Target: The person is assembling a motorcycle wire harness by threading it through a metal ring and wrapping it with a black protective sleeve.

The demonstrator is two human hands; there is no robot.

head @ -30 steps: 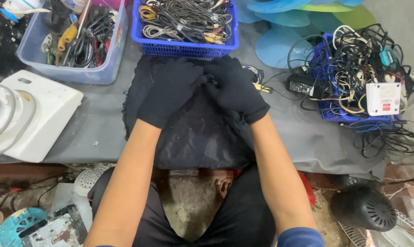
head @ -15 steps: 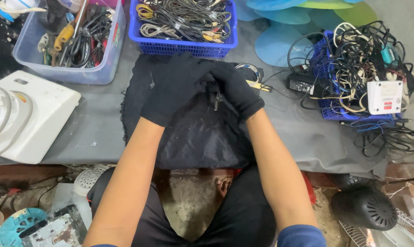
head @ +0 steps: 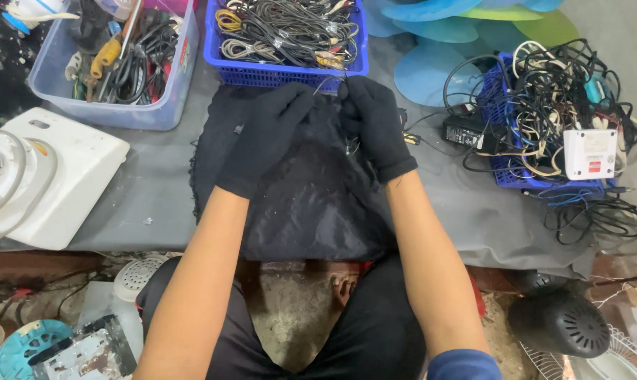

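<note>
Left hand: the left hand (head: 265, 137) is gloved in black, fingers bent and reaching up toward the right hand; fingertips pinched on a thin wire (head: 327, 83), though how firm the hold is I cannot tell
Right hand: the right hand (head: 374, 123), also in a black glove, is curled nearly closed; it grips the same thin wire, a short end dangling below its palm
Wire: fine and pale, stretched between the two hands, right at the near wall of the blue basket (head: 262, 74)
Under the hands: a black cloth (head: 311, 204) spread over the grey surface (head: 156, 204); it hangs off the near edge
Beyond the hands: the blue basket, packed with coiled cables
Left of the hands: a clear tub of tools (head: 114, 63); nearer in, a white appliance (head: 51, 179)
Right of the hands: a black power adapter (head: 462, 130) just beside; further out a tangle of cables (head: 557, 105) over a second blue basket
</note>
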